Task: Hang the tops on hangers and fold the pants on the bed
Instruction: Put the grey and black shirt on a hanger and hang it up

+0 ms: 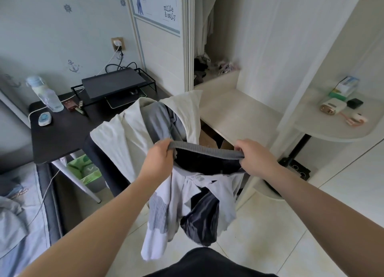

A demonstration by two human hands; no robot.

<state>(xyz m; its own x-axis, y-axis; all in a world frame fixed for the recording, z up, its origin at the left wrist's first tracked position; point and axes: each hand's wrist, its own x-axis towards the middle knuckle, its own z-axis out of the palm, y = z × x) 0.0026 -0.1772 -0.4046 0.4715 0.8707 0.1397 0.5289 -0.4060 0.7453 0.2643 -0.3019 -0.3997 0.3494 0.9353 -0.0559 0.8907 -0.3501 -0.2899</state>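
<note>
Left grip (160,158) and right grip (253,160) each pinch the ribbed grey band (207,151) of the pale garment (158,235), stretching it taut, probably to judge top or pants; a cream top (116,139) lies draped behind.

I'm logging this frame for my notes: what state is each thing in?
grey garment, held up, hanging unfolded
left hand, grips its ribbed band
right hand, grips the same band
white top, draped, unfolded
wardrobe door, slid open
charger, plugged in
laptop, closed

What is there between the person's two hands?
The grey ribbed band of the garment they hold, stretched from left hand to right hand; head view.
</note>
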